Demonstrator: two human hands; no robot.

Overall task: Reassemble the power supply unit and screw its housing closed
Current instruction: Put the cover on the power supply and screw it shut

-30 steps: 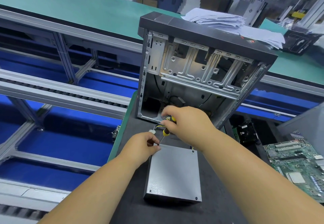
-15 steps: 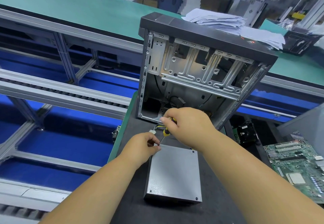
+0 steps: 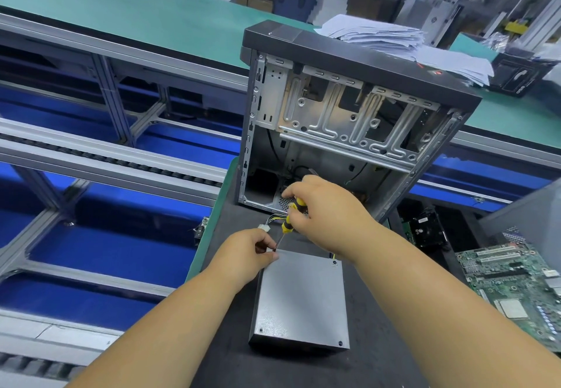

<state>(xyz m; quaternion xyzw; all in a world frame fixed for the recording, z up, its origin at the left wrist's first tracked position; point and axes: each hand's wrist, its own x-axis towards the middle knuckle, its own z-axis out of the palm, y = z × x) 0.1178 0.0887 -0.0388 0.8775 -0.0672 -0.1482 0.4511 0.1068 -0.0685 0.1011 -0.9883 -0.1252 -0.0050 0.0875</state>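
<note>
Power supply unit [image 3: 300, 299] lies flat on the bench [image 3: 379, 357], before the open case [image 3: 349, 120]. Right hand [image 3: 328, 208] grips the screwdriver [image 3: 290, 219], tip at far-left corner; left hand [image 3: 249, 255] pinches there, likely steadying a screw. Step: driving housing screw. Next: keep tip seated, turn.

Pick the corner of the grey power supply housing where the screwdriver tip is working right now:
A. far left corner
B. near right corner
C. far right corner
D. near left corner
A: the right hand holds the yellow-and-black screwdriver slanting down to the far left corner of the power supply housing, where the left hand pinches at its tip; the far right corner already shows a screw head.
</note>
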